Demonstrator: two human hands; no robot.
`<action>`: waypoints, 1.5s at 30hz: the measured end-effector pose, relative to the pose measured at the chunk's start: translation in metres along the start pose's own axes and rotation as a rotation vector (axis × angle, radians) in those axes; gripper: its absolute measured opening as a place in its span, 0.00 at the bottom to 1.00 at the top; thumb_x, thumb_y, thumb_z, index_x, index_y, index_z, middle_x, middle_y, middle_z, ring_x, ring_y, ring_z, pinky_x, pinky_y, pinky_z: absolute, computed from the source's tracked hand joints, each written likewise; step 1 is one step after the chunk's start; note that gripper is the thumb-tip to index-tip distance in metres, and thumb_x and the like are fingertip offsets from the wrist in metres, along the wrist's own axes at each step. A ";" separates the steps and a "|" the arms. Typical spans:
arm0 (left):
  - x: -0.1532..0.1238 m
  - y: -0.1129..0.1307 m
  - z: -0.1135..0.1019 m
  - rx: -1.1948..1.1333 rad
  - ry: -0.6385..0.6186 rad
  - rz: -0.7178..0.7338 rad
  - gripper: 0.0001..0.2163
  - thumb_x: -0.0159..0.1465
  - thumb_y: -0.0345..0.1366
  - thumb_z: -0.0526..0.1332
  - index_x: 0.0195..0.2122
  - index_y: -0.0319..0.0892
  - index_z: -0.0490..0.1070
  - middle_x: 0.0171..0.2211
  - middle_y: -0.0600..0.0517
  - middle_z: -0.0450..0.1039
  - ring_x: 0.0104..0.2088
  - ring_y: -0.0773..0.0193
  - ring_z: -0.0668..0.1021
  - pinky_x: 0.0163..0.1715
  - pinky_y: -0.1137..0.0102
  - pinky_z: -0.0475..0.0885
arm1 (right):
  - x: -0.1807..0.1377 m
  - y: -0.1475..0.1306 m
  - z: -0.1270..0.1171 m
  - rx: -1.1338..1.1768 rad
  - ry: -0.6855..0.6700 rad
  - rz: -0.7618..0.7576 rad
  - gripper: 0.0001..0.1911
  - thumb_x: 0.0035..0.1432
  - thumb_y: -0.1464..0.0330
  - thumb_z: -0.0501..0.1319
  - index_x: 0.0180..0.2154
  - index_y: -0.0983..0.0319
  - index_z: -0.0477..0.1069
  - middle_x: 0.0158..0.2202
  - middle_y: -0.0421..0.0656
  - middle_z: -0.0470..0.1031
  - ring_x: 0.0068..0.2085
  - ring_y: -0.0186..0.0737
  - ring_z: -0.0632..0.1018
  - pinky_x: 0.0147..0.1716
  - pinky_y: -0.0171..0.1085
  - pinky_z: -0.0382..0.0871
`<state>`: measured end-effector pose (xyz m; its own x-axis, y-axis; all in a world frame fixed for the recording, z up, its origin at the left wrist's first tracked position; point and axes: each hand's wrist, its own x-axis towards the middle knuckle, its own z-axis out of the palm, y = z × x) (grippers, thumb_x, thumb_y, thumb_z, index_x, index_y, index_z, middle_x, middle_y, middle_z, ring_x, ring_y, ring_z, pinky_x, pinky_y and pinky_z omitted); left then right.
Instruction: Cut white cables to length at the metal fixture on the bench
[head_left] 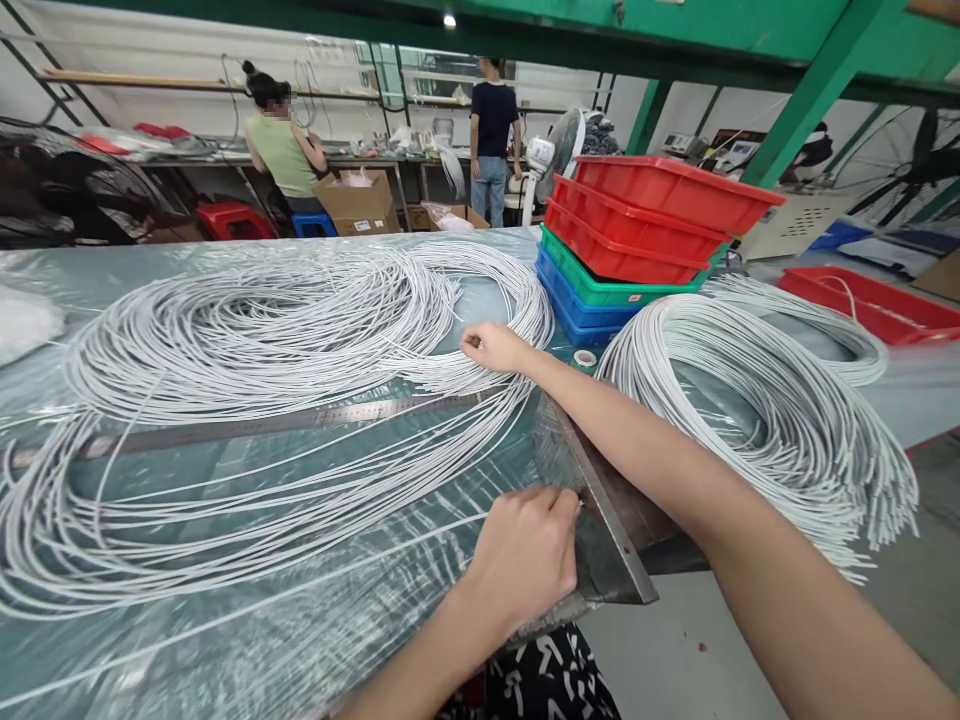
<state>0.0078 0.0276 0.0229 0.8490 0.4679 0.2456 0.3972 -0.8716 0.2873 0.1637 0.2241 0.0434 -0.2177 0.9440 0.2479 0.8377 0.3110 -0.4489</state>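
Observation:
My left hand [525, 545] is closed on a white cable [300, 592] near the table's front edge. From this fist the cable runs off to the lower left. Just beyond its fingers stands an angled metal plate [600, 500]. My right arm reaches forward, and my right hand [495, 346] has its fingers curled above the near side of a coil of white cables [529, 290]. Whether a cable end is between those fingers cannot be made out. A wide coil of white cables [262, 330] lies to the left, with looser cable loops [315, 530] in front of it.
A long metal ruler [247, 425] lies on the plastic-covered table [247, 660]. Stacked red bins [637, 225], a tape roll [585, 358] and more bundled cables [757, 400] stand to the right. A green beam [525, 30] crosses overhead. Two people are at the back.

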 end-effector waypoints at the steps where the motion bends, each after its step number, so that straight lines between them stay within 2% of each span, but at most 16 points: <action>1: 0.001 0.001 -0.003 0.004 -0.019 -0.006 0.09 0.63 0.27 0.50 0.26 0.42 0.56 0.21 0.55 0.61 0.20 0.66 0.62 0.20 0.69 0.48 | 0.000 0.000 0.000 -0.006 -0.005 -0.003 0.09 0.61 0.71 0.55 0.32 0.64 0.72 0.33 0.41 0.74 0.33 0.35 0.72 0.32 0.32 0.58; 10: 0.011 -0.007 -0.027 0.014 -0.169 0.070 0.10 0.61 0.30 0.50 0.23 0.42 0.54 0.19 0.55 0.60 0.18 0.67 0.58 0.21 0.68 0.46 | -0.001 -0.004 -0.002 -0.091 -0.043 0.004 0.08 0.61 0.70 0.55 0.34 0.63 0.72 0.33 0.41 0.74 0.33 0.36 0.71 0.31 0.33 0.56; 16: 0.019 -0.007 -0.036 0.078 -0.199 0.097 0.09 0.61 0.30 0.51 0.24 0.42 0.57 0.21 0.54 0.63 0.19 0.66 0.61 0.21 0.67 0.46 | 0.000 -0.003 -0.002 -0.093 -0.044 0.004 0.07 0.59 0.71 0.55 0.34 0.62 0.72 0.34 0.41 0.74 0.34 0.36 0.71 0.32 0.32 0.56; 25: 0.015 -0.006 -0.034 0.106 -0.209 0.085 0.08 0.63 0.28 0.51 0.26 0.42 0.59 0.22 0.54 0.64 0.21 0.65 0.65 0.20 0.67 0.48 | 0.001 -0.005 0.001 -0.051 -0.019 0.017 0.08 0.60 0.70 0.55 0.34 0.62 0.73 0.34 0.41 0.74 0.34 0.37 0.72 0.32 0.33 0.57; 33: 0.009 -0.005 -0.023 0.052 -0.140 0.039 0.08 0.62 0.27 0.51 0.25 0.42 0.57 0.20 0.55 0.61 0.19 0.67 0.59 0.19 0.69 0.47 | 0.001 -0.006 0.000 0.002 -0.026 0.029 0.07 0.60 0.70 0.56 0.33 0.62 0.72 0.33 0.40 0.74 0.34 0.36 0.72 0.33 0.32 0.58; 45: 0.004 0.001 -0.012 0.065 -0.105 -0.024 0.07 0.62 0.26 0.51 0.27 0.42 0.59 0.23 0.54 0.64 0.22 0.65 0.65 0.20 0.68 0.48 | 0.002 -0.006 0.001 0.010 -0.021 0.026 0.08 0.61 0.70 0.56 0.32 0.62 0.72 0.33 0.40 0.74 0.34 0.36 0.72 0.33 0.32 0.58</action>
<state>0.0075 0.0307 0.0357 0.8694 0.4738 0.1402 0.4367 -0.8696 0.2304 0.1575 0.2240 0.0458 -0.2067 0.9539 0.2176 0.8382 0.2874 -0.4636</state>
